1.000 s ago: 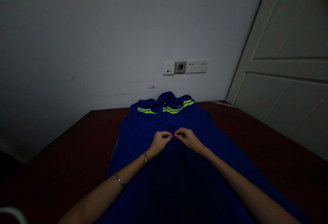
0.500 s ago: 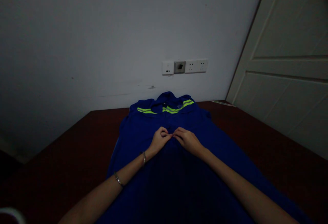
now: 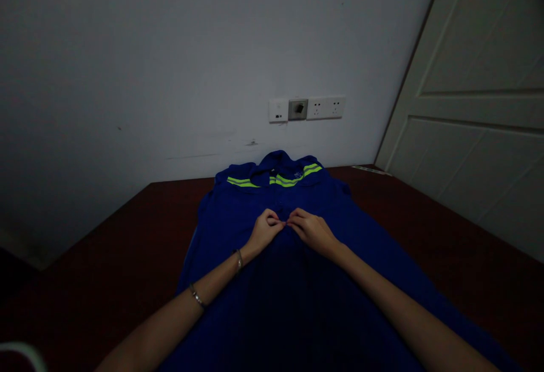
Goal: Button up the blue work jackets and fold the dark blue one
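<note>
A blue work jacket with yellow-green and grey reflective stripes across the chest lies spread on the dark red table, its collar toward the wall. My left hand pinches the front of the jacket near its middle line, below the collar. Close against it, fingertips almost meeting, my right hand pinches the same spot from the other side. Whatever small part sits between the fingertips is too dark and small to make out. Two bracelets circle my left forearm.
The dark red tabletop runs up to a pale wall. White sockets and a grey switch plate sit on that wall. A panelled door stands at the right. A pale curved object shows at the lower left edge.
Both hands stay at the same place on the jacket front, with only a very slight shift of the fingers. The jacket lies as before.
</note>
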A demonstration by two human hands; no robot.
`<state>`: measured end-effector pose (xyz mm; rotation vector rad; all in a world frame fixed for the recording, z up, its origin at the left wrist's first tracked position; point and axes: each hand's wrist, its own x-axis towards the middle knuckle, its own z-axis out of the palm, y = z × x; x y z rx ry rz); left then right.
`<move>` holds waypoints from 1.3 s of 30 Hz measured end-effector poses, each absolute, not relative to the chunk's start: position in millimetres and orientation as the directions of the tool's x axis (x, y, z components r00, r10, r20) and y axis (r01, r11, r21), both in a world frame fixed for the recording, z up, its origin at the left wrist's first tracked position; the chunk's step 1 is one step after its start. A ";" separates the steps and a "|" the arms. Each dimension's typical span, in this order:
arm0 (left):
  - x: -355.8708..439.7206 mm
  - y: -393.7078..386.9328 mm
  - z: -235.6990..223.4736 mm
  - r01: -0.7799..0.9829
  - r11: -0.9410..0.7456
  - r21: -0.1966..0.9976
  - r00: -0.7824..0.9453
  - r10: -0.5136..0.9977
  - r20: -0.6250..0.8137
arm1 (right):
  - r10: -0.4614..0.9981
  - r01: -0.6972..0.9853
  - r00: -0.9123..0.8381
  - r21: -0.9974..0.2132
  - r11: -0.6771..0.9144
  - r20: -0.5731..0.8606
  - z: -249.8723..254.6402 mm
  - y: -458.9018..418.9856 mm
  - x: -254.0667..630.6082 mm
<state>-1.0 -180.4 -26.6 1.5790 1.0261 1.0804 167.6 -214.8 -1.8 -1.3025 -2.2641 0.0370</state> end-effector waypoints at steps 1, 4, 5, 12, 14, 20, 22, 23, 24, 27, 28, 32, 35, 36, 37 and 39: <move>-1.0 -180.4 -26.7 0.128 -0.219 0.967 0.263 0.948 0.179 | 0.814 0.804 -0.397 -0.266 0.531 0.425 -1.9 -214.8 167.5; -1.0 -180.0 -27.7 0.126 -0.220 0.967 0.265 0.947 0.181 | 0.813 0.815 -0.392 -0.247 0.524 0.431 -2.6 -214.6 167.2; -1.0 -179.8 -28.0 0.127 -0.217 0.968 0.266 0.947 0.178 | 0.811 0.816 -0.391 -0.244 0.524 0.434 -2.9 -214.5 167.0; -1.0 -179.6 -27.4 0.133 -0.200 0.971 0.265 0.951 0.160 | 0.791 0.788 -0.405 -0.264 0.556 0.458 -3.0 -214.0 167.1; -1.2 -179.7 -27.5 0.129 -0.189 0.973 0.267 0.952 0.150 | 0.783 0.775 -0.412 -0.273 0.570 0.466 -2.9 -214.2 167.4; -1.9 -178.0 -30.4 0.119 -0.182 0.976 0.275 0.951 0.144 | 0.765 0.764 -0.420 -0.264 0.589 0.489 -4.3 -213.7 168.2; -2.0 -177.7 -30.7 0.124 -0.184 0.975 0.272 0.951 0.145 | 0.763 0.763 -0.424 -0.262 0.591 0.487 -4.7 -213.4 168.7; -2.0 -177.8 -30.6 0.124 -0.183 0.975 0.271 0.952 0.144 | 0.765 0.765 -0.425 -0.259 0.590 0.485 -4.7 -213.4 168.9; -2.1 -178.0 -30.3 0.121 -0.181 0.976 0.271 0.952 0.143 | 0.766 0.767 -0.426 -0.256 0.588 0.481 -4.5 -213.5 169.1; -2.2 -179.2 -28.8 0.110 -0.178 0.978 0.280 0.950 0.141 | 0.770 0.773 -0.426 -0.251 0.583 0.474 -3.9 -213.9 169.2; -2.3 -179.6 -28.3 0.106 -0.178 0.978 0.282 0.949 0.142 | 0.770 0.772 -0.425 -0.254 0.583 0.475 -3.8 -214.0 169.1; -1.9 -180.7 -26.7 0.106 -0.162 0.981 0.267 0.955 0.129 | 0.770 0.755 -0.412 -0.290 0.588 0.487 -5.8 -212.5 169.1; -1.9 -181.4 -25.6 0.103 -0.148 0.984 0.264 0.957 0.117 | 0.769 0.735 -0.408 -0.322 0.597 0.492 -8.8 -210.3 169.8; -2.0 -181.6 -25.3 0.099 -0.146 0.984 0.268 0.957 0.115 | 0.768 0.730 -0.407 -0.329 0.599 0.495 -9.7 -209.6 170.1; -2.1 -181.8 -25.1 0.096 -0.144 0.985 0.270 0.956 0.113 | 0.767 0.727 -0.405 -0.334 0.600 0.498 -10.3 -209.1 170.4; -2.3 -181.8 -24.8 0.095 -0.140 0.986 0.272 0.956 0.110 | 0.766 0.724 -0.401 -0.338 0.601 0.502 -10.7 -208.7 170.8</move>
